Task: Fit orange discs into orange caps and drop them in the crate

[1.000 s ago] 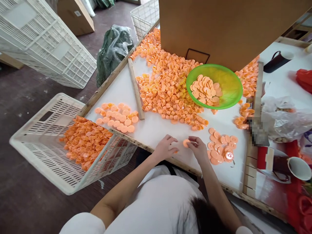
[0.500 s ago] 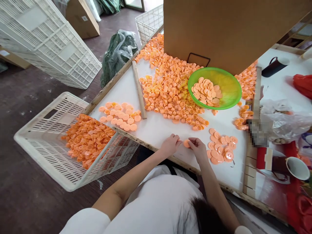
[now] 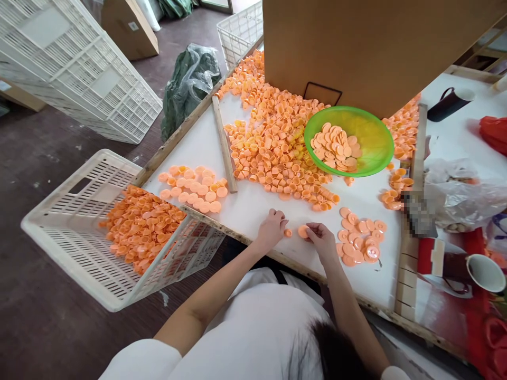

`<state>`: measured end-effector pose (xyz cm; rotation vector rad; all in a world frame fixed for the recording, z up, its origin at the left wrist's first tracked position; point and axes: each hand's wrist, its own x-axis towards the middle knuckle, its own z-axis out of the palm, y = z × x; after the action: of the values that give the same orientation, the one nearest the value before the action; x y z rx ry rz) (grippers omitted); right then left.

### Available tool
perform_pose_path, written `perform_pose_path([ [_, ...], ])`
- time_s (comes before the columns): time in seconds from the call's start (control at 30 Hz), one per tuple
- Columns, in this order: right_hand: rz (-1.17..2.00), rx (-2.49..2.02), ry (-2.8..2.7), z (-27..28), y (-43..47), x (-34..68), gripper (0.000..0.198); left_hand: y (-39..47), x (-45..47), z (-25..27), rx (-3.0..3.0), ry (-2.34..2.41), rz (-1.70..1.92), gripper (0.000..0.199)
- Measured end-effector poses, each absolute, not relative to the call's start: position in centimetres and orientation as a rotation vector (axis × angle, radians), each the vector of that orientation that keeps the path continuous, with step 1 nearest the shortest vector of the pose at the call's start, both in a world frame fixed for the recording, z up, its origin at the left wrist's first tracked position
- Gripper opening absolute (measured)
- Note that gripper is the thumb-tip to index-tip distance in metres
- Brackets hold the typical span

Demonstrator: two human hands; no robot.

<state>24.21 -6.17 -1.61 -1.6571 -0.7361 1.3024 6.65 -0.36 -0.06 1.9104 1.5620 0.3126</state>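
We pinch the rim of an orange disc (image 3: 303, 231) between the thumb and fingers of our right hand (image 3: 322, 243), close to the near edge of the white table (image 3: 253, 211). Just left of it stands a small orange cup (image 3: 288, 233), next to the fingertips of our left hand (image 3: 271, 231); those fingers are curled together, and we cannot tell whether they grip the cup or only touch it. To the right of our right hand lies a loose group of orange discs (image 3: 358, 237). On the far side, we see a heap of orange cups (image 3: 273, 142) and a green bowl (image 3: 374, 142) holding more discs. At left, joined pieces (image 3: 194, 187) lie near the white crate (image 3: 85, 240).
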Motion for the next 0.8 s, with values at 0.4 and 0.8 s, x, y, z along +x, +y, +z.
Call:
perform_pose_path([
  [0.4,1.481,-1.749,-0.975,0.1,-4.8,20.6,0.027,-1.6,4.7,-0.4,1.326,1.177,0.337,0.02],
  [0.8,1.433,-1.937,-1.345,-0.6,-2.8,21.8,0.018,0.3,4.9,-1.9,1.205,1.177,0.199,0.015],
])
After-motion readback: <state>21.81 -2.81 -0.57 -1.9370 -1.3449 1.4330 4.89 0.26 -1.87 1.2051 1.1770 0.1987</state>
